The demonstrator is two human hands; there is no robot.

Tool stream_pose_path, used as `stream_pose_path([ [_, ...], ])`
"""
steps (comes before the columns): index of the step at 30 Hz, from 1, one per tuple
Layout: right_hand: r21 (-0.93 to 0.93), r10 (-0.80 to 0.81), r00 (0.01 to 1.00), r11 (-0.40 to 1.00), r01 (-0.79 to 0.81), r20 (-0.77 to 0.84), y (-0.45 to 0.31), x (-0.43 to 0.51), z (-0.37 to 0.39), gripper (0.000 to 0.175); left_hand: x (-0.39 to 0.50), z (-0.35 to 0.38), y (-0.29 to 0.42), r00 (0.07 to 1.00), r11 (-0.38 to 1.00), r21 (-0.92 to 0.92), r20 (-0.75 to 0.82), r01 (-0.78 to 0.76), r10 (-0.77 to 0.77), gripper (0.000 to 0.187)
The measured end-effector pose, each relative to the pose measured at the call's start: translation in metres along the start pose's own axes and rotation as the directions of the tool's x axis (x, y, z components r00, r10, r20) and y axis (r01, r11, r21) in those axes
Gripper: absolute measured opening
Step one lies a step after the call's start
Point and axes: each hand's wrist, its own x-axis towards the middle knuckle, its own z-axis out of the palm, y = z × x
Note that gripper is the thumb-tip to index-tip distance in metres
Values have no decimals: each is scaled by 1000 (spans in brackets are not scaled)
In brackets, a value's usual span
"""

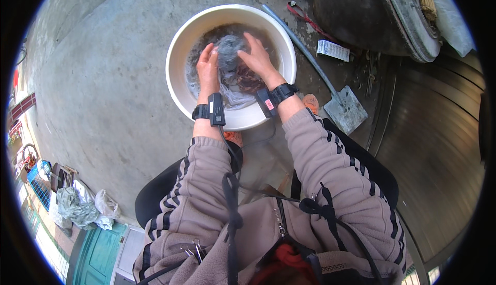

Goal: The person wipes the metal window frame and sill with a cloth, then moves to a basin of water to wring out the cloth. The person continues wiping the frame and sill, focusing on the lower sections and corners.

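A wide white plastic basin stands on the floor before me, holding murky, sudsy water and wet laundry. Over the water is a bunched grey-blue cloth, blurred by motion, between my two hands. My left hand holds its left side with bent fingers. On the right side, my right hand grips it with thumb and fingers spread around it. Beneath the hands, a pale whitish cloth lies in the basin's near part. A dark reddish-brown patterned cloth is bunched beside it, under my right wrist.
Right of the basin, a metal shovel lies with its handle along the rim. Beyond it are a printed carton, a red strap and a large dark vessel. Cables hang from the wrist devices. Plastic bags sit at lower left.
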Motion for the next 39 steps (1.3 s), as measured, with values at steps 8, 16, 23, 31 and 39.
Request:
stream_pose_path([
  [8,-428,185,980,894,-135,77,6,-15,6,30,0,-14,-38,966,606,791,-88,-81,245,47],
  [16,-312,102,991,942,-123,-85,16,-20,10,45,-6,-13,-40,967,532,829,-247,174,68,74],
  [23,101,249,847,938,-331,469,9,-33,-3,68,-14,15,-39,980,715,682,11,-153,199,76],
  [31,663,141,844,557,-500,518,-45,-25,-29,33,-16,-6,-23,971,973,-153,-142,172,-193,42],
  [39,-42,131,990,990,-133,-48,-31,-34,6,19,-37,28,-6,936,949,52,-188,311,-297,36],
])
